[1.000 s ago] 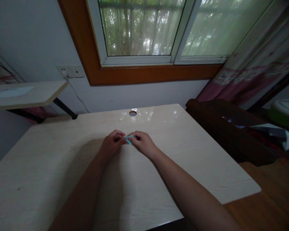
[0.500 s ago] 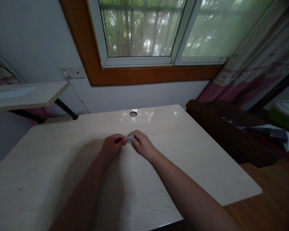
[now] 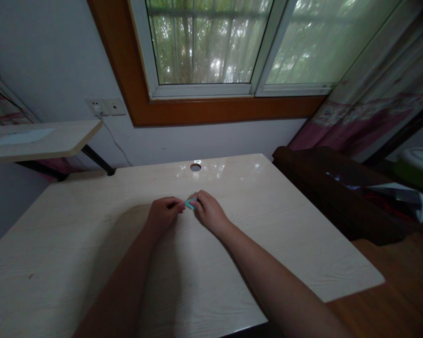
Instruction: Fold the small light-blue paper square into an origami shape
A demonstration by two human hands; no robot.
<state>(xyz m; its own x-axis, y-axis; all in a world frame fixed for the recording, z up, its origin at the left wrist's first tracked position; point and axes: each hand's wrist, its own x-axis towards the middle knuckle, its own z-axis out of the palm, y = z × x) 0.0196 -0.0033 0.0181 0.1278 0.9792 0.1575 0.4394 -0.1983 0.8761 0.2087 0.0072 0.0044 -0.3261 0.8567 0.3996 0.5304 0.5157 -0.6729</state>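
Note:
Between my hands is a small, flat turquoise piece (image 3: pixel 190 203), too small and too covered by fingers to tell its kind. My right hand (image 3: pixel 209 211) grips its right side, thumb on top, fingers curled behind. Thumb and forefinger of my left hand (image 3: pixel 164 212) are pinched together at its left end. Both hands are just above or resting on the pale wood-grain table (image 3: pixel 268 244), near its middle.
A round cable hole (image 3: pixel 195 167) lies near the table's back edge. At the back left a raised shelf (image 3: pixel 56 141) stands on black legs. A plugged-in white cord (image 3: pixel 114 138) hangs by the wall. Dark furniture (image 3: pixel 313 188) stands along the right.
More of the turquoise piece shows between my fingers now, and my left thumb and forefinger have shifted slightly left. The arms have barely moved.

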